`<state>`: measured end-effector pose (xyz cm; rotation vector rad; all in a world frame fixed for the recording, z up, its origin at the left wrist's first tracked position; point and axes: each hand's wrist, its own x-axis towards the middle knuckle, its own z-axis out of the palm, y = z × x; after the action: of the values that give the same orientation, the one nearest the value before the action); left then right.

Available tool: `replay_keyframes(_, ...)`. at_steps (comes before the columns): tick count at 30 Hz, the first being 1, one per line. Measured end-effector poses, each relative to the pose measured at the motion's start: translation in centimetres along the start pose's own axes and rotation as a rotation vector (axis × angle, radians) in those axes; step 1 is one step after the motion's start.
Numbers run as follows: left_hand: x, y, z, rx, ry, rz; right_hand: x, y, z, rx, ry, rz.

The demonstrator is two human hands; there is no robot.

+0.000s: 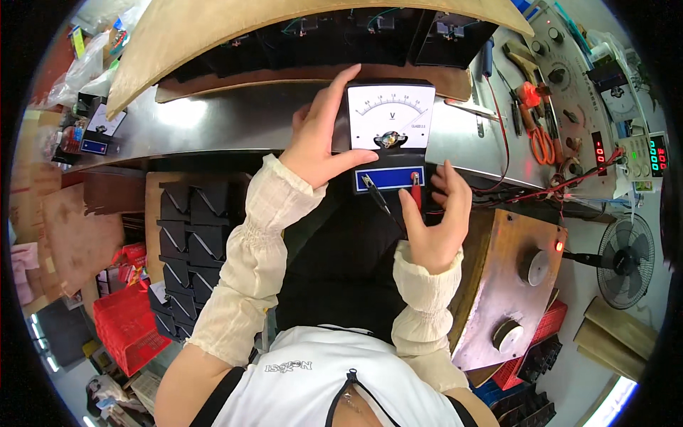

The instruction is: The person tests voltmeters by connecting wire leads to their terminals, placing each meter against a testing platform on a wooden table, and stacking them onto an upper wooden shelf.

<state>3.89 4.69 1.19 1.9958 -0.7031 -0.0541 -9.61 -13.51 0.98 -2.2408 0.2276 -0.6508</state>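
Note:
An analog panel voltmeter (392, 107) with a white scale and a black case sits at the bench's front edge. My left hand (316, 139) grips its left side, index finger along the edge and thumb across the lower front. Below the scale is a blue panel (390, 179) with two terminals. A black clip lead (377, 193) is on the left terminal and a red clip (416, 186) on the right one. Close to the red clip, my right hand (437, 217) is open, thumb and fingers apart, seemingly without holding it.
Several black meter cases stand under a curved wooden board (320, 18). Pliers and orange-handled scissors (542, 146) lie right, beside a power supply (644, 156). Black parts (188, 249) are stacked at lower left. A metal-topped box with knobs (509, 292) stands right, near a fan (626, 260).

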Motion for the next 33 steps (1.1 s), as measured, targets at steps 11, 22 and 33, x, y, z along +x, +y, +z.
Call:
replay_keyframes(11,-0.2,-0.3,0.4,0.005,0.003,-0.018,-2.4,0.7,-0.3,0.391,-0.012,0.26)
replay_keyframes(22,0.4,0.0,0.3,-0.003,-0.022,-0.045,-2.4,0.2,0.0,0.395,0.005,0.282)
replay_keyframes(33,0.7,-2.1,-0.5,-0.104,-0.098,-0.027,-2.4,0.9,-0.5,0.173,0.069,-0.097)
